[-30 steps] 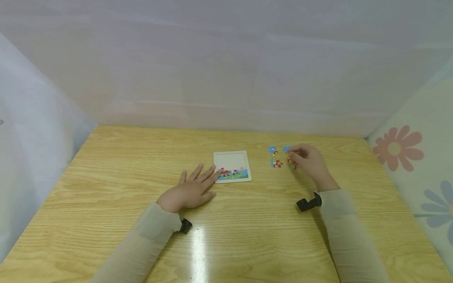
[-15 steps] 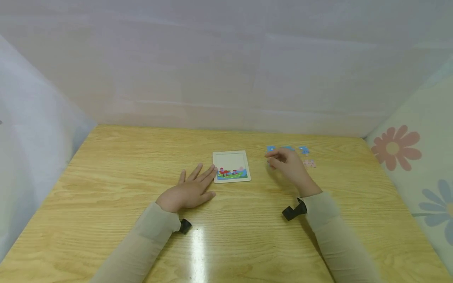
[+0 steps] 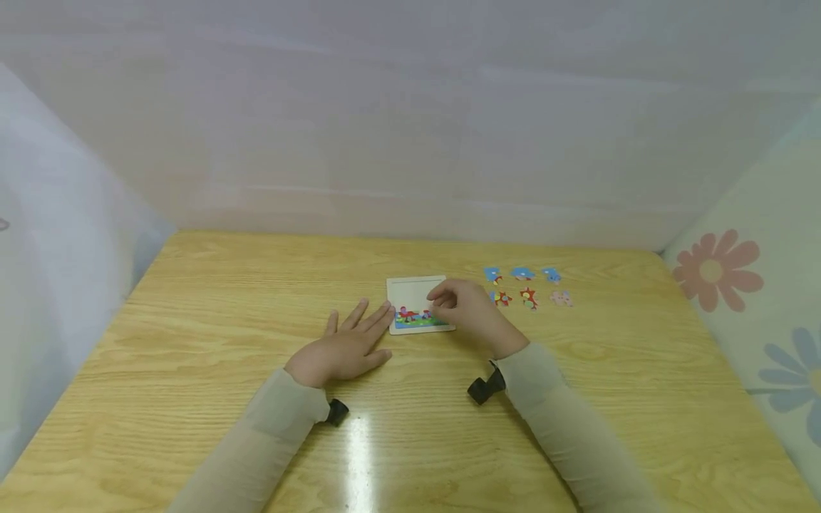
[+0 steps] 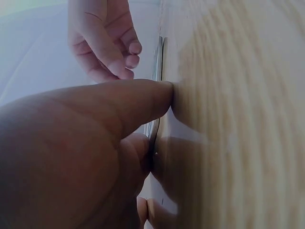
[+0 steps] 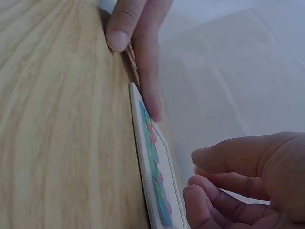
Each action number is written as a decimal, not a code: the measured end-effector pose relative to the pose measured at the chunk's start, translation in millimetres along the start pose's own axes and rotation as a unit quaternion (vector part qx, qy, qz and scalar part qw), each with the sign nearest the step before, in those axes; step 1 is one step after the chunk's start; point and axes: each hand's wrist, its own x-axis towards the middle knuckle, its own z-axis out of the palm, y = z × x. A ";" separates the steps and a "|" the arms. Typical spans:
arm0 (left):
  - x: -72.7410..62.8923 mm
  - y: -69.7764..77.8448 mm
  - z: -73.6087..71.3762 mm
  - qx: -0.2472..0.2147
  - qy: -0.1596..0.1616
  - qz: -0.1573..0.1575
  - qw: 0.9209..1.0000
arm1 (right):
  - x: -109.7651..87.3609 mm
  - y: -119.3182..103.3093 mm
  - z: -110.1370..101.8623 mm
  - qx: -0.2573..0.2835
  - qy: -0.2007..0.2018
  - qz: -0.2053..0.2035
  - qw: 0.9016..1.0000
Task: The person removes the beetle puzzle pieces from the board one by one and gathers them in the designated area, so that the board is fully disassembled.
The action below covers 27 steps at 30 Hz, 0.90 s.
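Observation:
A square puzzle board (image 3: 410, 291) lies on the table, with printed pieces (image 3: 417, 318) along its near side and a pale bare area above them. My left hand (image 3: 343, 349) lies on the table with fingers spread, fingertips touching the board's left edge. Above the board's right side hangs my right hand (image 3: 471, 313), its fingers loosely curled. In the right wrist view no piece shows between that hand's thumb (image 5: 202, 157) and fingers, and they stay apart from the board. It covers part of the board's right edge in the head view.
Several loose puzzle pieces lie in two rows right of the board: a blue one (image 3: 522, 273) in the far row, a red one (image 3: 529, 298) and a pink one (image 3: 561, 298) in the near row. Behind the wooden table (image 3: 276, 263) hangs a pale cloth (image 3: 410, 128).
My right hand has moved left from the loose pieces to above the board, uncovering both rows of pieces. My left hand and the board have stayed in place.

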 end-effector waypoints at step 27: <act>-2.6 -1.0 -0.9 0.000 -0.001 0.004 1.000 | 14.5 -8.7 30.7 -0.017 -0.034 -0.005 0.999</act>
